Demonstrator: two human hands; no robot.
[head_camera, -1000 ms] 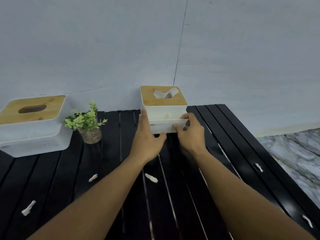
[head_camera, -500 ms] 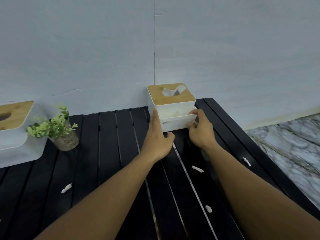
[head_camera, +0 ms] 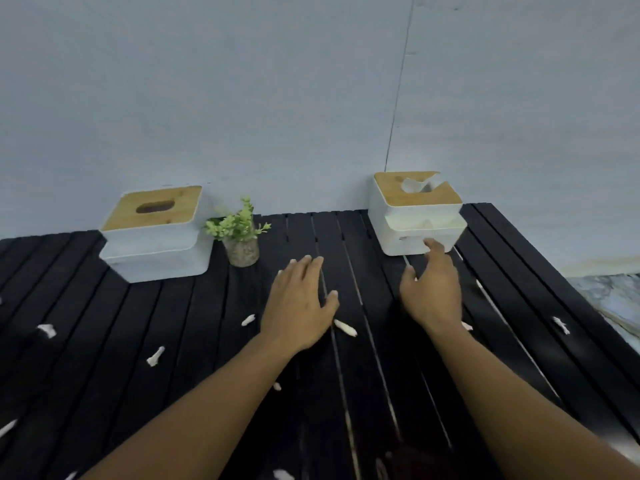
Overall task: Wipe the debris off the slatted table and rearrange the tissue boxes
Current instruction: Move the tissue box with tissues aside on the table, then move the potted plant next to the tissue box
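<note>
Two white tissue boxes with wooden lids stand at the back of the black slatted surface point(head_camera: 519, 271) against the wall: the left tissue box point(head_camera: 156, 237) at middle left of the frame, the right tissue box point(head_camera: 417, 213) at upper right, a tissue poking from its slot. A small potted plant point(head_camera: 239, 237) stands just beside the left box. Both hands are empty with fingers spread: the left hand point(head_camera: 298, 306) hovers mid-frame, the right hand point(head_camera: 433, 292) has a fingertip at the right box's lower front. White debris scraps point(head_camera: 156, 356) lie scattered over the slats.
</note>
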